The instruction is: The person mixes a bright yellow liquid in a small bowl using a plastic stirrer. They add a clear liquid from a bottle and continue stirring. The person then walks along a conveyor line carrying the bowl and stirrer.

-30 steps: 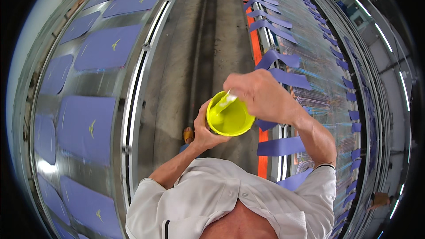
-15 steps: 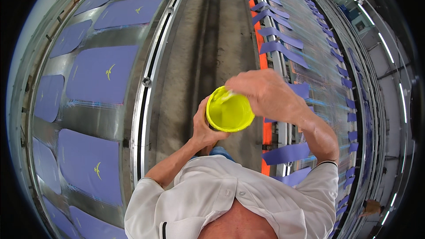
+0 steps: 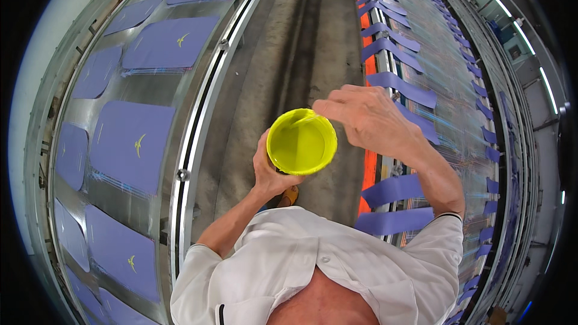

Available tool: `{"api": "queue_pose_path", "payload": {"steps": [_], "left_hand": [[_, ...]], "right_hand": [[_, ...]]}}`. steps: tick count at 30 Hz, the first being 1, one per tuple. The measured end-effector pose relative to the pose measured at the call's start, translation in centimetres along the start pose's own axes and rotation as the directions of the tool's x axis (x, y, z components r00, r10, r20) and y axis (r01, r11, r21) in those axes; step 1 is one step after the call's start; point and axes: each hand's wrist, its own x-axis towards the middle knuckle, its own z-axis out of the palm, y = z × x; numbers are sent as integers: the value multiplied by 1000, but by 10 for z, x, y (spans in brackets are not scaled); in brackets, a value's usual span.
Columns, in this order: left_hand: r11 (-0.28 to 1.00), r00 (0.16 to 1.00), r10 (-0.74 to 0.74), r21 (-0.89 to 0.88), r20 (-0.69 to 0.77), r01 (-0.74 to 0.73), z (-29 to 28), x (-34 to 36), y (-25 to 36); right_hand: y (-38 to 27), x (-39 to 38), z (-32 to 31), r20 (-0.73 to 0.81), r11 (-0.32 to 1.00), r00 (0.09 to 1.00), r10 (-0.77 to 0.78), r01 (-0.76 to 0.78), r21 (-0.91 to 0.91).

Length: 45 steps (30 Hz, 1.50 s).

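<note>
My left hand (image 3: 268, 173) wraps around the side of a bright yellow round tub (image 3: 330, 161) and holds it in front of me, its open top facing up. Inside lies smooth yellow-green paint or ink (image 3: 302, 145). Over the tub's far right rim, my right hand (image 3: 364, 117) is closed in a pinch. From its fingertips a thin pale stick (image 3: 306, 120) slants down into the tub. The stick's upper part is hidden in the fingers, and its lower end is hard to make out against the paint.
To the left, a long metal table (image 3: 141, 93) bears purple fabric panels (image 3: 132, 144) with small yellow motifs. A silver rail (image 3: 195, 120) edges it. To the right, purple strips (image 3: 403, 87) lie across another long table with an orange edge (image 3: 369, 171). A concrete aisle (image 3: 241, 90) runs between.
The tub has shifted a little left in view. My right hand has drawn back slightly from over the opening to the rim. The tables have slid down in the picture.
</note>
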Motion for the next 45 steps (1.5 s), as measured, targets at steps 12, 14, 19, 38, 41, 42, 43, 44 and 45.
{"api": "queue_pose_path", "payload": {"steps": [12,14,19,38,41,42,43,44,45], "left_hand": [[998,1000,-5,-55,10,6,57,154,-84],[997,999,10,-79,31,-7,61,189,-101],[986,995,80,-154,66,-69,69,289,-135],[992,999,16,-129,40,-10,129,538,-241],[988,994,109,-107,1,-108,154,579,-252],[990,995,101,-96,-14,-101,164,592,-253],[992,995,92,-86,-28,-94,173,606,-254],[993,996,84,-78,-40,-87,183,620,-256],[993,995,90,-68,-32,-92,192,632,-259]], "right_hand": [[154,53,19,-62,857,919,388,-336,390],[182,73,14,-218,978,953,209,-200,66],[233,120,-34,185,856,853,488,-509,93],[485,255,5,-138,844,895,425,-336,417],[537,265,-18,-131,935,928,349,-335,118],[554,266,-28,-100,940,934,342,-341,37],[573,264,-36,-64,940,941,332,-325,106],[594,262,-44,-29,934,947,321,-311,173],[611,260,-47,4,920,949,314,-305,246]]}}
